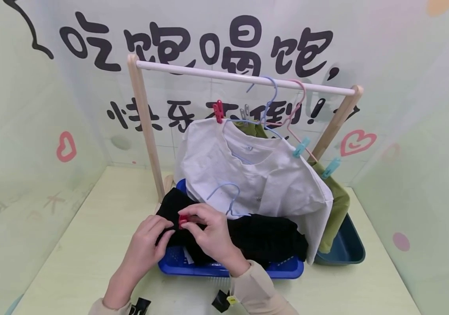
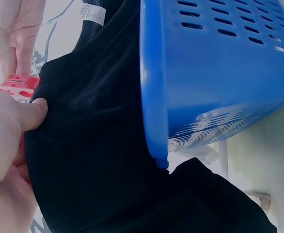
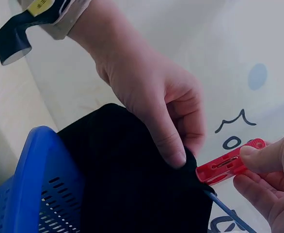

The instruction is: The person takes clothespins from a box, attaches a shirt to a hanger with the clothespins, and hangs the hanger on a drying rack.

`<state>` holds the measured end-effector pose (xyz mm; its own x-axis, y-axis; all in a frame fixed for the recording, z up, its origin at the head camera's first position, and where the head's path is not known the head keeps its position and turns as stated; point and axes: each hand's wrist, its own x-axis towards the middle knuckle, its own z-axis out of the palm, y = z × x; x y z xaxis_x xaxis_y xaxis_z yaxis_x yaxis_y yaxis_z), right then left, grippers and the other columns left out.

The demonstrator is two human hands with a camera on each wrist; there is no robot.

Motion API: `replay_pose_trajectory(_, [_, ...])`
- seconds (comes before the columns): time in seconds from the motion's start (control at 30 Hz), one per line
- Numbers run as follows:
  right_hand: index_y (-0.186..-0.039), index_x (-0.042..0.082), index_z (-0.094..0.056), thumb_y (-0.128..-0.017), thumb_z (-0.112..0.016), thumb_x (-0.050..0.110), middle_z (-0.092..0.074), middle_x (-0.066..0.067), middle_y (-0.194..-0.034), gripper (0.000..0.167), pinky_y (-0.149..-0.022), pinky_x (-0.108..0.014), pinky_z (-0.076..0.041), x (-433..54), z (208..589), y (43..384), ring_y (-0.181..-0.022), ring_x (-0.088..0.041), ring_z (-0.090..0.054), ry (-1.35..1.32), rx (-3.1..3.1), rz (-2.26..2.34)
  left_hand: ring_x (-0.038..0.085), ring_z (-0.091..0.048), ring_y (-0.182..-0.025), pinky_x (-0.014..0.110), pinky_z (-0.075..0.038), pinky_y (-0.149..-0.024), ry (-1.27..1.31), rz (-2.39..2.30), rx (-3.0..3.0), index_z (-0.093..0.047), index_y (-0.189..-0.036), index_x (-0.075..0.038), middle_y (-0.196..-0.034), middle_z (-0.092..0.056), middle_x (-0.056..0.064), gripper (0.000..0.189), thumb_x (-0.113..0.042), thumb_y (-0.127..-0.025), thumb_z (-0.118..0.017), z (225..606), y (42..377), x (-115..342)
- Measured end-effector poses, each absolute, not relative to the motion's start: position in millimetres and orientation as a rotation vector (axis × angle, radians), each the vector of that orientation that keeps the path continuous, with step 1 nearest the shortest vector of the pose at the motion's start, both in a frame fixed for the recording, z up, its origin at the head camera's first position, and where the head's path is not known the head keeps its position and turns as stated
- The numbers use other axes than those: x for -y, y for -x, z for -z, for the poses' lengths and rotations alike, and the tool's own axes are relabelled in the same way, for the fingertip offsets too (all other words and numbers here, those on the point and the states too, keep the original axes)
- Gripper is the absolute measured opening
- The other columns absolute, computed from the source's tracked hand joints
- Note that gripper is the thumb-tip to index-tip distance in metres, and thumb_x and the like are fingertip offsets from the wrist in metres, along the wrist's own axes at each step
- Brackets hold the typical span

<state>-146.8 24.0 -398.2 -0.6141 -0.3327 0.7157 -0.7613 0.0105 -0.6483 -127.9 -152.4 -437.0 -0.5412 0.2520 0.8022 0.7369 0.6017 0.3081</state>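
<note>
The right hand point(image 1: 214, 232) pinches a red peg point(image 3: 224, 166) between thumb and fingers, and the left hand point(image 1: 145, 239) pinches the edge of a black shirt point(image 1: 265, 238) just beside it. The nose of the peg touches the cloth right next to the left thumb. A blue hanger point(image 3: 231, 212) pokes out of the cloth just under the peg, and its hook stands up just beyond the right hand. The rest of the black shirt spreads from the grip toward the right, over a blue basket point(image 1: 230, 272) that sits under the hands. Past the hands, a white shirt point(image 1: 205, 153) hangs from a rack bar point(image 1: 208, 75), with another red peg point(image 1: 218, 112) on its shoulder. So I think the step now is pegging this corner of the black shirt to its hanger. I cannot tell if the peg has bitten the cloth. The next move seems to need the left hand to keep cloth and hanger snug, while the right hand squeezes the peg, slides it over both and lets go. If the peg catches only cloth, that corner could slip.
</note>
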Motion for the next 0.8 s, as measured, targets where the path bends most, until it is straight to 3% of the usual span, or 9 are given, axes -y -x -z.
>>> replay_pose_trajectory(0.37, [-0.088, -0.01, -0.065, -0.069, -0.068, -0.022, -0.063, -0.019, -0.085, 0.023, -0.067, -0.02, -0.054, -19, 382, 138, -0.071, -0.022, -0.066, -1.166, 1.908, -1.479, 0.024, -0.054, -0.075, 0.031, -0.04, -0.071, 0.79, 0.814, 2.07, -0.062, -0.082, 0.0, -0.08, -0.059, 0.006, 0.037, -0.026, -0.1, -0.043, 439, 129, 154])
replay_pose_trajectory(0.53, [-0.101, -0.005, -0.064, -0.077, -0.067, -0.013, -0.062, -0.014, -0.097, 0.026, -0.075, -0.021, -0.053, -23, 399, 148, -0.085, -0.018, -0.065, -1.2, 1.993, -1.461, 0.023, -0.054, -0.074, 0.031, -0.04, -0.07, 0.796, 0.822, 2.066, -0.062, -0.081, 0.001, -0.08, -0.059, 0.006, 0.038, -0.026, -0.1, -0.043, 441, 131, 154])
replay_pose_trajectory(0.7, [-0.113, -0.002, -0.061, -0.075, -0.073, -0.005, -0.061, -0.012, -0.11, 0.04, -0.086, -0.024, -0.05, -30, 400, 147, -0.103, -0.018, -0.06, -1.184, 1.998, -1.296, 0.022, -0.053, -0.074, 0.03, -0.04, -0.07, 0.79, 0.836, 2.096, -0.062, -0.082, 0.0, -0.08, -0.059, 0.005, 0.038, -0.028, -0.099, -0.043, 441, 131, 154])
replay_pose_trajectory(0.8, [-0.114, -0.001, -0.06, -0.074, -0.074, -0.004, -0.062, -0.012, -0.111, 0.042, -0.089, -0.026, -0.048, -35, 398, 145, -0.105, -0.019, -0.059, -1.159, 1.962, -1.274, 0.021, -0.054, -0.073, 0.03, -0.04, -0.069, 0.777, 0.833, 2.11, -0.062, -0.082, 0.0, -0.079, -0.059, 0.005, 0.039, -0.03, -0.099, -0.043, 441, 131, 156])
